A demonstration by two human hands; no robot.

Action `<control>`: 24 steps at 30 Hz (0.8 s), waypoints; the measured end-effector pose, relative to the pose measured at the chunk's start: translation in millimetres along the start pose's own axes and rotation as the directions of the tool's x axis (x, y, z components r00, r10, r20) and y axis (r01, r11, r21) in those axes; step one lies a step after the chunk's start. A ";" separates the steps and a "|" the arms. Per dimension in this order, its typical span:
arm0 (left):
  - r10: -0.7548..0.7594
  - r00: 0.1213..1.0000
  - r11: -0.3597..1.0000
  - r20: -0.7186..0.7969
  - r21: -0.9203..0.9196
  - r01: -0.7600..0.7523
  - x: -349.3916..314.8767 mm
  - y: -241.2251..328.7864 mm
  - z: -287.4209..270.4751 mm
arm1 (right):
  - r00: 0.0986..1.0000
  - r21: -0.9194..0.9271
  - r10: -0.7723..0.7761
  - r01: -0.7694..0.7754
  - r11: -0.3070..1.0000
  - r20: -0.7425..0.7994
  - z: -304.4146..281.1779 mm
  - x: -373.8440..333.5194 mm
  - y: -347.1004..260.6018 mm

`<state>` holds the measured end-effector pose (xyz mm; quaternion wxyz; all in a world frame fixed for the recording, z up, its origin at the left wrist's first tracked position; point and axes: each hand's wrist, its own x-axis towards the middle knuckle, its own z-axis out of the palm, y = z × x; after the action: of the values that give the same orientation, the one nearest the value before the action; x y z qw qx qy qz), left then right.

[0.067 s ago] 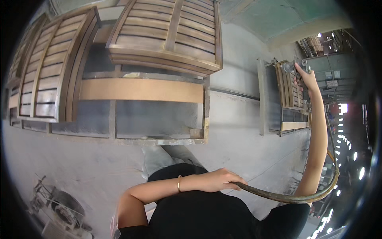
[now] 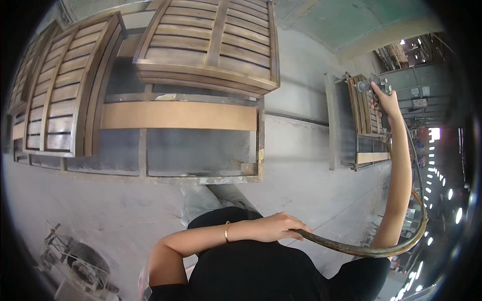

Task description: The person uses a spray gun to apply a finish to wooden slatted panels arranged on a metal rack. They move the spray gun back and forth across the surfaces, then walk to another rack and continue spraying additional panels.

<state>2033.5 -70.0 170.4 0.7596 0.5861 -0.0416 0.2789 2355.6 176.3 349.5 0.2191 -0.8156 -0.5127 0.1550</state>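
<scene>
With my right arm stretched out far to the right, my right hand [image 2: 386, 102] is closed around a metal spray gun [image 2: 371, 84]. A brown hose [image 2: 351, 247] runs from my left hand [image 2: 283, 227] in a loop past my right elbow, then as a thinner line up along the forearm. My left hand is closed on this hose in front of my chest. Beyond the gun stands a slatted wooden panel [image 2: 362, 108] on a rack. Its right part is partly hidden by my right hand.
Straight ahead, a large slatted wooden panel [image 2: 188, 32] rests on a metal frame [image 2: 201, 179] with a tan board [image 2: 181, 115] across it. More slatted panels [image 2: 55, 85] lean at the left. A dark wheeled machine [image 2: 83, 266] stands on the floor at the lower left.
</scene>
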 end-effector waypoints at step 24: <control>-0.461 0.774 0.868 -0.433 -0.041 0.495 298.7 -172.0 -38.7 | 0.721 0.522 -0.594 0.374 0.767 0.356 207.8 220.9 256.4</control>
<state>2355.8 50.2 125.8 0.7726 0.5295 0.2874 0.2001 2547.6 320.3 33.0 0.2787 -0.5124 -0.7058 0.4020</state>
